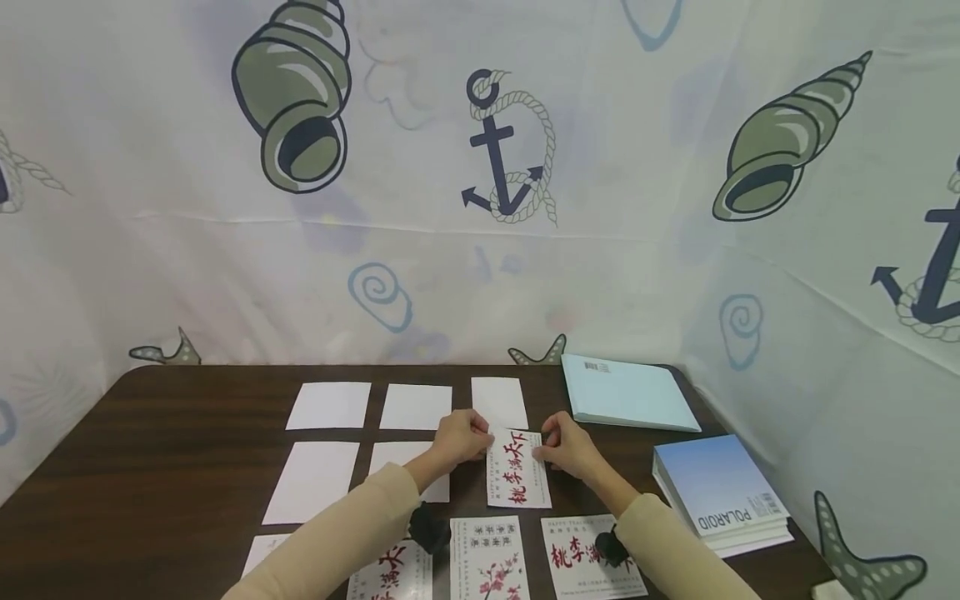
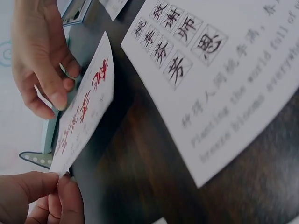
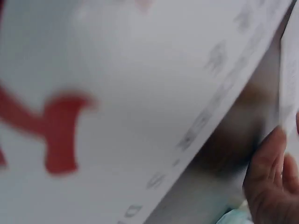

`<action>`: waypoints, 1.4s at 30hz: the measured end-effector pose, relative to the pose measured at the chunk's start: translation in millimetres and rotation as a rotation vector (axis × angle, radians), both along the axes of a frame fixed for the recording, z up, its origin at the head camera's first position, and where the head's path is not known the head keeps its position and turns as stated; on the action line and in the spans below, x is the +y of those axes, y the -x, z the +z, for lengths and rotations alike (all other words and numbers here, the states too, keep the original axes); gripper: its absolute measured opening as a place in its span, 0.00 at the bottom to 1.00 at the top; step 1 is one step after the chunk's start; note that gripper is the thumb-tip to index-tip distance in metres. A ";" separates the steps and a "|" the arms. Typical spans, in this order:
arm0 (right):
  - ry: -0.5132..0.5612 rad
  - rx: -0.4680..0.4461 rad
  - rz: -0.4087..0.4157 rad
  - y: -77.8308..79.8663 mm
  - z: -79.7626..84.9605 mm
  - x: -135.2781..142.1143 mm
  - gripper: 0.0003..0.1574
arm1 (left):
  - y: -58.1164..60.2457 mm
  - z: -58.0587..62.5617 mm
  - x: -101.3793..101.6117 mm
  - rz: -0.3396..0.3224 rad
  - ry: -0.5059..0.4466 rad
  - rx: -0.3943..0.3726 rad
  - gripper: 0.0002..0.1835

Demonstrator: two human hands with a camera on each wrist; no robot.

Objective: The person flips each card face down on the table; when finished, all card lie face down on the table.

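A white card [image 1: 517,479] with red Chinese characters is held between my two hands over the middle of the table. My left hand [image 1: 461,437] pinches its upper left corner between thumb and finger, as the left wrist view shows. At the right edge, my right hand [image 1: 576,452] holds the card with thumb and bent fingers. The left wrist view has the card [image 2: 86,102] tilted, with the right hand [image 2: 42,60] beyond it. Below lie a plum-blossom card [image 1: 487,554] and two red-lettered cards [image 1: 570,575], [image 1: 393,575]. In the right wrist view a blurred card fills the foreground.
Blank white cards [image 1: 416,407] lie in rows behind and to the left. At the right stand a blue-topped stack marked POLAROID [image 1: 723,483] and a pale blue box-like pack [image 1: 630,392]. A patterned cloth [image 1: 420,208] hangs behind the dark wooden table [image 1: 150,467].
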State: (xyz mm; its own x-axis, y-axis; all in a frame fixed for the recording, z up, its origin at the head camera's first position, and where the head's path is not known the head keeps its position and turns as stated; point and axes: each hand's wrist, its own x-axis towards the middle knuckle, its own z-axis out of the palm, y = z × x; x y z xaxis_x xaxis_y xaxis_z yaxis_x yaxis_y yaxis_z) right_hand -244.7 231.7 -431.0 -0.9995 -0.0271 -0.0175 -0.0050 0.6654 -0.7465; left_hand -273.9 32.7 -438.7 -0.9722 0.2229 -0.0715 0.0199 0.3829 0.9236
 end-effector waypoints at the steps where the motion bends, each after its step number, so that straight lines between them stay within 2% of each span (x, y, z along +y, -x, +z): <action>1: 0.007 0.019 -0.003 -2.4 1.5 -2.6 0.20 | -0.1 0.5 -1.3 0.000 -0.005 0.000 0.05; 4: 0.031 0.080 0.023 -11.1 5.4 -14.2 0.16 | -0.7 3.2 -5.7 0.000 -0.014 -0.002 0.06; 8: 0.068 0.080 0.134 -22.8 6.9 -35.4 0.11 | -2.0 8.4 -9.6 -0.001 -0.046 -0.026 0.08; 12: 0.043 0.065 0.194 -30.4 4.7 -52.4 0.15 | -4.0 11.2 -10.7 0.008 -0.040 -0.048 0.07; 16: -0.022 0.065 0.173 -34.5 4.2 -60.3 0.23 | -6.9 11.9 -9.9 0.008 -0.020 -0.072 0.08; 19: -0.014 0.056 0.177 -37.6 6.2 -62.5 0.22 | -9.7 13.0 -10.7 -0.014 -0.060 -0.092 0.09; 23: 0.044 0.076 0.193 -43.0 11.7 -62.9 0.17 | -15.9 13.4 -16.2 -0.080 -0.198 -0.135 0.13; 27: 0.086 0.124 0.154 -48.9 19.1 -59.5 0.14 | -24.2 11.2 -21.8 -0.177 -0.324 -0.216 0.18; 30: 0.128 0.149 0.105 -53.1 25.7 -55.8 0.12 | -31.3 8.9 -23.5 -0.239 -0.331 -0.256 0.21; 32: 0.162 0.166 0.072 -54.8 30.0 -53.5 0.11 | -35.8 7.0 -23.6 -0.257 -0.311 -0.262 0.24; 34: 0.210 0.180 0.037 -55.3 33.9 -51.2 0.11 | -39.5 5.4 -23.9 -0.246 -0.277 -0.243 0.26; 37: 0.280 0.189 -0.003 -53.4 36.8 -46.8 0.12 | -41.9 3.6 -25.1 -0.180 -0.240 -0.190 0.26; 40: 0.326 0.164 -0.039 -49.7 33.8 -39.8 0.14 | -41.1 3.4 -28.8 -0.094 -0.198 -0.099 0.22; 42: 0.327 0.136 -0.059 -47.4 29.1 -34.4 0.15 | -39.9 4.1 -32.0 -0.061 -0.167 -0.039 0.17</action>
State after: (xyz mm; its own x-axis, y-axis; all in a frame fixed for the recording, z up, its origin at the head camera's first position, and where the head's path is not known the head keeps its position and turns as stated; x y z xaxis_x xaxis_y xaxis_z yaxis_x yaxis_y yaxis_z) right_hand -197.2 197.3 -401.9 -0.9921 0.0481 0.1162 -0.0881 0.3931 -0.9153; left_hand -233.9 0.7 -434.6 -0.9539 0.2929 -0.0660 0.0012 0.2237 0.9747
